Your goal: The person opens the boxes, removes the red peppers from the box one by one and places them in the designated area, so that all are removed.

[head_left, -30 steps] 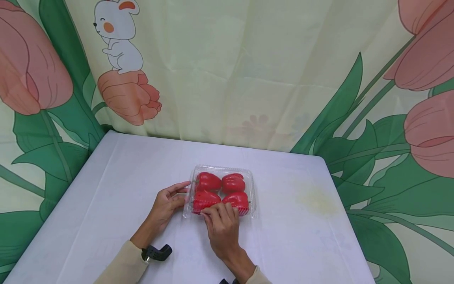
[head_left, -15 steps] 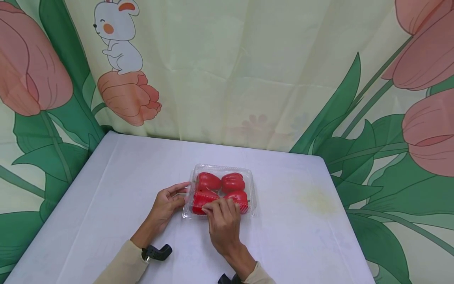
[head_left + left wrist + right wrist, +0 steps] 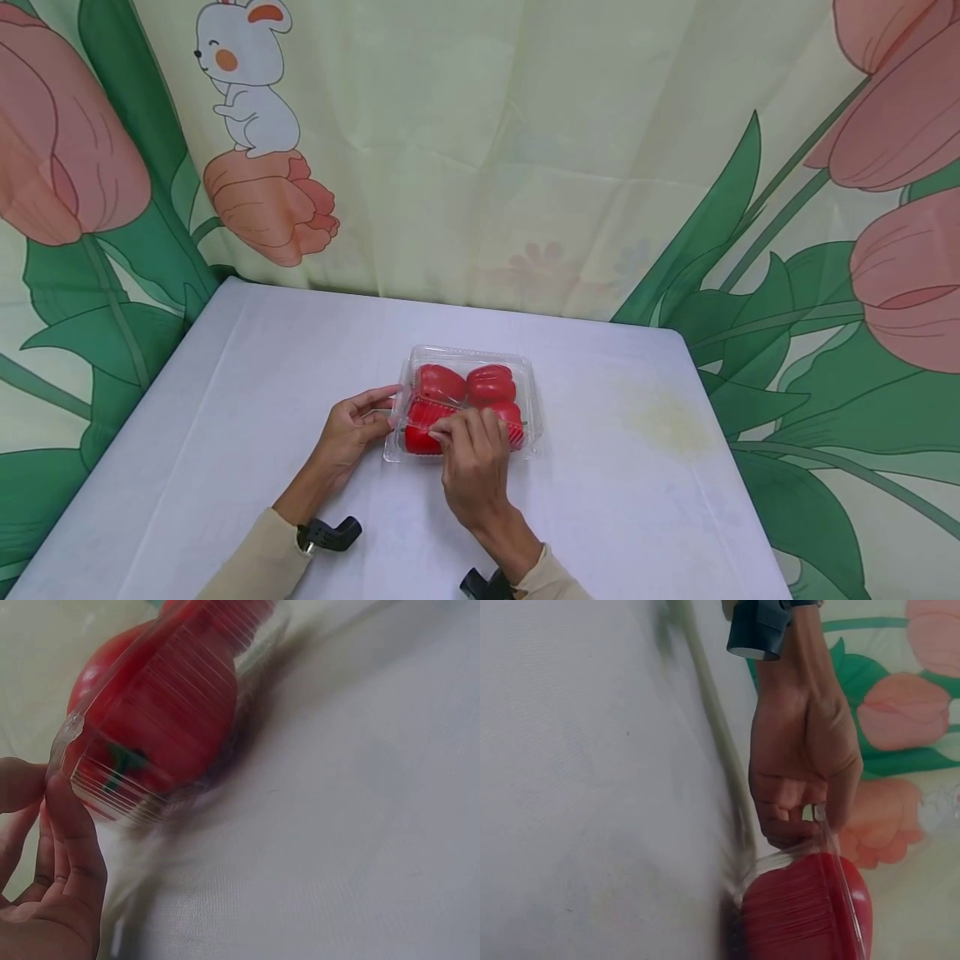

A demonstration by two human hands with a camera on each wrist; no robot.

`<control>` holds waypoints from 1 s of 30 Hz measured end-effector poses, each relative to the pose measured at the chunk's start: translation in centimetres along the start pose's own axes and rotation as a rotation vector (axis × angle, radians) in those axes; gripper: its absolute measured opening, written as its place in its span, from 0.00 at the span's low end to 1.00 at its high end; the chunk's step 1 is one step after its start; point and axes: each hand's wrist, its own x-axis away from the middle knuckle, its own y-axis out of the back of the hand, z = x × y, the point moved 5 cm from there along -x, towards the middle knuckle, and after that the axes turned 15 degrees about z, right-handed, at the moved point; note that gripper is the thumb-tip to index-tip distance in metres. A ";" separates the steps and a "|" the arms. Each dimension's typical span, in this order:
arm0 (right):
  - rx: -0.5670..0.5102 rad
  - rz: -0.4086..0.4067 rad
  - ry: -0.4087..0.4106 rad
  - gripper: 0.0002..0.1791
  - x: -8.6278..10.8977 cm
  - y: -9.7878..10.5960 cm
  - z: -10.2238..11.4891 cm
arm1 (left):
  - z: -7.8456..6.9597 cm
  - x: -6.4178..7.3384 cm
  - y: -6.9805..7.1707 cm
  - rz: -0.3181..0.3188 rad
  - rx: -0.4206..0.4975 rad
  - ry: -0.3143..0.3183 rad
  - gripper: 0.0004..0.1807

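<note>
A clear plastic clamshell box (image 3: 533,398) stands on the table with several red bell peppers (image 3: 441,382) in it. My left hand (image 3: 351,432) is at its left side; in the left wrist view, thumb and forefinger pinch the rim (image 3: 69,731). One pepper (image 3: 180,705) there shows a green stem through the ribbed plastic. At the front, my right hand (image 3: 476,467) pinches the lid's edge with curled fingers and covers part of the front peppers. In the right wrist view, the lid edge (image 3: 832,844) sits between its thumb and fingers, above a red pepper (image 3: 799,911).
A white cloth covers the table (image 3: 622,500). Behind it hangs a curtain (image 3: 465,167) printed with tulips and a white animal. A black wrist camera (image 3: 335,533) is on the left wrist, another (image 3: 486,585) on the right.
My right hand has moved slightly up and right, and the ribbed front edge of the lid has risen with it. The left hand has stayed at the box's left side.
</note>
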 end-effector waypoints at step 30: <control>-0.072 -0.055 -0.041 0.12 -1.9 1.0 -0.8 | 0.1 -0.1 0.1 0.002 -0.008 0.006 0.31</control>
